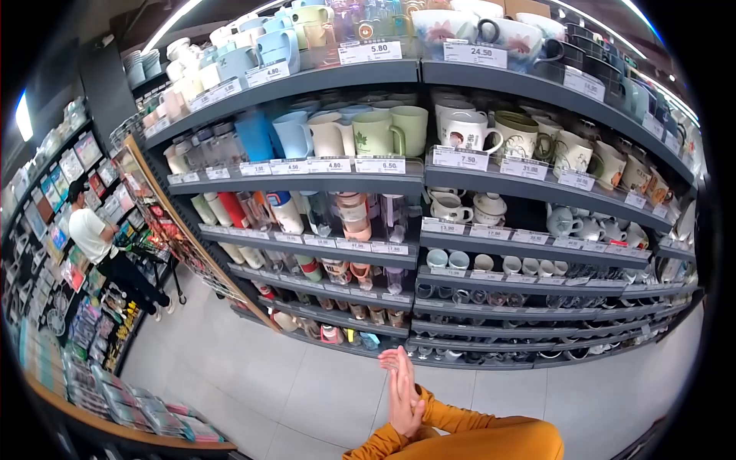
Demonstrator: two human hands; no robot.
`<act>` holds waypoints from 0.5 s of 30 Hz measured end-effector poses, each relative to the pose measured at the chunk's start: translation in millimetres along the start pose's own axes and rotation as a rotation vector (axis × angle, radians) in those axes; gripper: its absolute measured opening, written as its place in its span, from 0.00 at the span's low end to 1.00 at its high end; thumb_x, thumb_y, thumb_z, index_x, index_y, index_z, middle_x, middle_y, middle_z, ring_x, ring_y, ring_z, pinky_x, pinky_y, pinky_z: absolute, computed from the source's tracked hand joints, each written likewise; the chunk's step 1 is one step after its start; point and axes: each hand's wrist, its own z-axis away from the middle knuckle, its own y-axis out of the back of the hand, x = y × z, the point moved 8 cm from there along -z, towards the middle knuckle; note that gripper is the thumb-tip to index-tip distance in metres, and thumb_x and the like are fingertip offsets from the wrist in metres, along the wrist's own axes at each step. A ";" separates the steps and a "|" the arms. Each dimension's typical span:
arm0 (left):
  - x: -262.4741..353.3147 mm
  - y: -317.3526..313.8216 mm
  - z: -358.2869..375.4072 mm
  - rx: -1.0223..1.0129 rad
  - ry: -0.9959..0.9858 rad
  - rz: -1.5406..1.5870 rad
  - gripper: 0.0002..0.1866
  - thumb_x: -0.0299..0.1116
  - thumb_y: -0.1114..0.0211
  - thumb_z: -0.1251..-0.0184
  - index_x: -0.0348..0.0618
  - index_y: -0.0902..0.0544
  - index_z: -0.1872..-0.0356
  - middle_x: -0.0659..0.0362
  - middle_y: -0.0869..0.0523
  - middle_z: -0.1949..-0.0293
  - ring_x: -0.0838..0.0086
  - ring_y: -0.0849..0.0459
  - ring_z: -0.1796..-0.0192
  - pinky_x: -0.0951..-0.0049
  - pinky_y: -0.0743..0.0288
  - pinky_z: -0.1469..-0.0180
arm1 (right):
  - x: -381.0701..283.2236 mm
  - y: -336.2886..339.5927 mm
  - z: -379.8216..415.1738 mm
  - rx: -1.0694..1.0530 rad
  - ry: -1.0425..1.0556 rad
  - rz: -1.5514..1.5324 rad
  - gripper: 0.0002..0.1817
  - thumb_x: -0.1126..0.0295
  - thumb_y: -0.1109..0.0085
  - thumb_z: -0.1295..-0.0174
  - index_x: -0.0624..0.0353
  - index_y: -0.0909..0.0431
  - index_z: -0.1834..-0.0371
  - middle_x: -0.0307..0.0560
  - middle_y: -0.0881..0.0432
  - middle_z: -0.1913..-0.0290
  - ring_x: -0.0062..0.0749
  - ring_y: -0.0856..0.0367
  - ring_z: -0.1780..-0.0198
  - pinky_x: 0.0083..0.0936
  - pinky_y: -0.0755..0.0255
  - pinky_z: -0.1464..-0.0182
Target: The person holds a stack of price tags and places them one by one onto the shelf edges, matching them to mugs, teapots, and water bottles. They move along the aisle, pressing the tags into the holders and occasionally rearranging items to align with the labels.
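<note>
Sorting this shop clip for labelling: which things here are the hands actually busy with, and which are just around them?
In hand:
- left hand and right hand, pressed palm to palm, holding nothing
- nearest to them: lowest shelf of glassware

Just about:
- green mugs
- bottles
- teapots
- another person down the aisle
- floor

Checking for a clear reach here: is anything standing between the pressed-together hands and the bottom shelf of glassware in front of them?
Nothing visible does. The hands are pressed palm to palm, holding nothing, and only bare floor tiles lie between them and the bottom shelf of glassware.
</note>
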 end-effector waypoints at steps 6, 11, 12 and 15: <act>-120.6 27.8 -35.9 0.095 0.542 0.109 0.29 0.41 0.72 0.21 0.36 0.51 0.25 0.54 0.54 0.22 0.64 0.52 0.22 0.68 0.58 0.24 | -14.6 -63.9 -63.8 0.022 -0.012 -0.057 0.34 0.45 0.69 0.25 0.61 0.42 0.28 0.44 0.39 0.29 0.31 0.45 0.28 0.25 0.52 0.28; -166.3 44.0 -21.7 0.234 0.862 0.838 0.30 0.47 0.70 0.21 0.43 0.52 0.24 0.59 0.52 0.22 0.68 0.56 0.22 0.71 0.61 0.24 | -25.5 -90.9 -80.5 0.050 -0.041 0.000 0.36 0.44 0.71 0.25 0.62 0.48 0.25 0.45 0.47 0.23 0.32 0.54 0.23 0.25 0.62 0.25; -173.8 47.6 -20.7 0.204 0.897 0.851 0.31 0.48 0.70 0.21 0.43 0.52 0.24 0.59 0.51 0.23 0.68 0.55 0.22 0.71 0.61 0.24 | -11.8 -91.2 -86.0 0.064 -0.034 0.033 0.37 0.44 0.71 0.25 0.61 0.50 0.24 0.45 0.52 0.22 0.33 0.58 0.21 0.25 0.65 0.24; -189.6 67.2 -19.6 0.104 0.977 0.889 0.32 0.50 0.69 0.21 0.41 0.51 0.24 0.58 0.50 0.23 0.68 0.53 0.22 0.71 0.59 0.24 | 6.5 -112.2 -98.3 0.044 0.078 0.062 0.36 0.45 0.70 0.25 0.60 0.53 0.23 0.45 0.53 0.21 0.33 0.58 0.21 0.25 0.66 0.24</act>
